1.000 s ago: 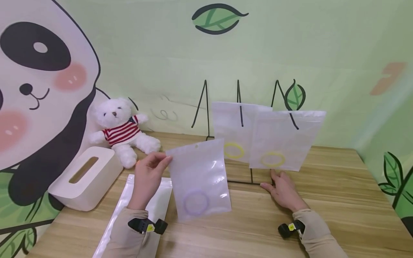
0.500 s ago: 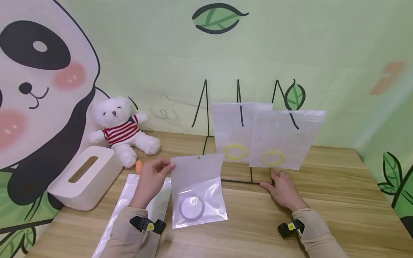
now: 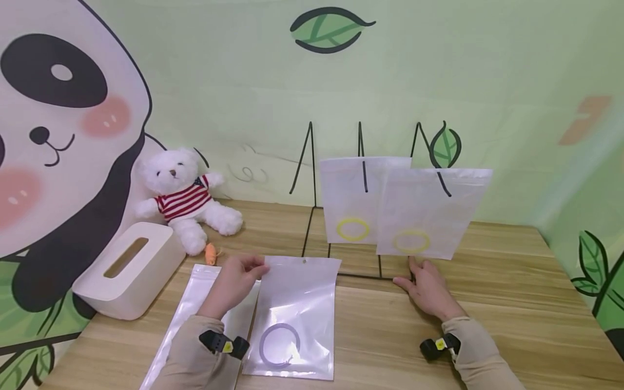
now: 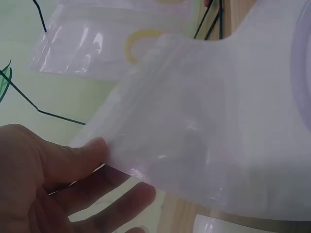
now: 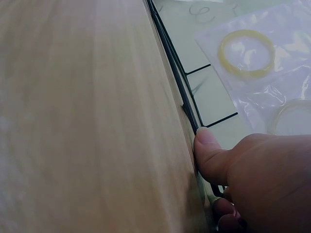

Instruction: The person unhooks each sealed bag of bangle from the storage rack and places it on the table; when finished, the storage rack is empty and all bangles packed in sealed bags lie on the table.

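Your left hand point(image 3: 234, 284): pinching the far left corner of one white bag point(image 3: 309, 306), purple ring point(image 3: 280, 326) inside, between your hands. Your right hand point(image 3: 431, 290): apparently pinching the black rack point(image 3: 368, 277), fingertips partly hidden. Farther right: two hanging bags point(image 3: 434, 208).

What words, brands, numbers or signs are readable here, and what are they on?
None can be read.
Yellow sticker on the left wristband: mark too small to read.
Right wristband's sticker: likewise.
Curly scribble on the wall: faint, no clear letters.
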